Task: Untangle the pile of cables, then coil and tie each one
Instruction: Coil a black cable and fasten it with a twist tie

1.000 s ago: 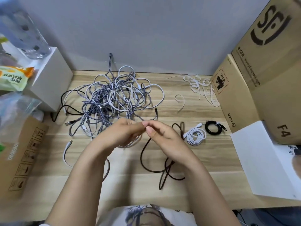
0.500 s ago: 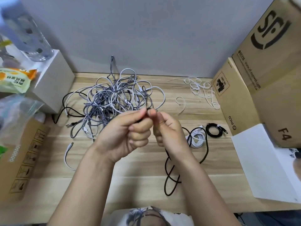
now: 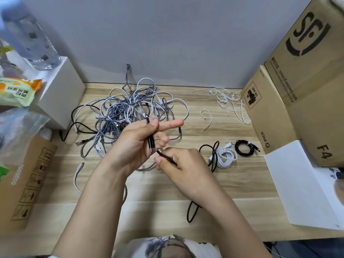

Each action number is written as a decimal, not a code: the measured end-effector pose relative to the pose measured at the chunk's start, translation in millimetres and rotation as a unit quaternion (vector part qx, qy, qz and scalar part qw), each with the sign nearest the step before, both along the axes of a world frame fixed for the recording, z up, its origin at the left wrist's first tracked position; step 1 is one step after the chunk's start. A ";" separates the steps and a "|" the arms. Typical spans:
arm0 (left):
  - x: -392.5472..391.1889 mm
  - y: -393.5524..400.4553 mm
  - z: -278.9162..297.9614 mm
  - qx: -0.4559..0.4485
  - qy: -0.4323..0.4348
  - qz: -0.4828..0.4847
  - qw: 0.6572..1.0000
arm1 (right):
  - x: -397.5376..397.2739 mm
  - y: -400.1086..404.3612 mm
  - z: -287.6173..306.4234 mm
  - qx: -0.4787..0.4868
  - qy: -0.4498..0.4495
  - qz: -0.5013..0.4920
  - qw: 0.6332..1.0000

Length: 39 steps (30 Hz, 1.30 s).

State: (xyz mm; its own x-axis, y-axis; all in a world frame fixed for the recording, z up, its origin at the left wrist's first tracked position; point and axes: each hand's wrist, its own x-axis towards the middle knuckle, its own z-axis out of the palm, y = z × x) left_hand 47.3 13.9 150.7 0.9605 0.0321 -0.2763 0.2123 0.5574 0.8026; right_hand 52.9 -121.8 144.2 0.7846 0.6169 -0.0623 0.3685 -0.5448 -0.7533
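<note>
A: Pile of cables (image 3: 130,112), grey and white mostly, lies tangled at the back left of the wooden surface (image 3: 232,183), close to the wall. Which one is in hand?

B: The black cable (image 3: 151,144). The left hand (image 3: 137,144) is raised just in front of the pile, thumb pinching the cable's plug end upright against its curled fingers, index finger pointing right.

A: And the other hand?

B: The right hand (image 3: 184,164) sits just below and to the right of the left, fingers curled round the same black cable a little way along. The two hands almost touch.

A: Where does the rest of it run?

B: It passes under the right wrist; one loop shows near the front edge, another rises to the right of the hand.

A: Further right?

B: A coiled white cable (image 3: 226,158) touching that loop, then a coiled black cable (image 3: 243,148) just beside it. Loose white ties (image 3: 230,101) are scattered behind them, near the cardboard boxes (image 3: 297,90).
</note>
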 end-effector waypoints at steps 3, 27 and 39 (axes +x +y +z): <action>-1.3 0.5 1.8 0.010 -0.008 -0.031 0.999 | 1.3 -3.1 1.7 0.023 -0.022 -0.031 0.999; -21.6 -19.3 27.1 0.032 -0.190 -0.189 0.963 | 23.0 -21.4 37.5 0.373 -0.038 -0.112 0.920; -0.2 -28.0 28.3 -0.017 -0.138 0.040 0.989 | 9.3 -3.9 10.0 0.085 0.040 -0.048 0.994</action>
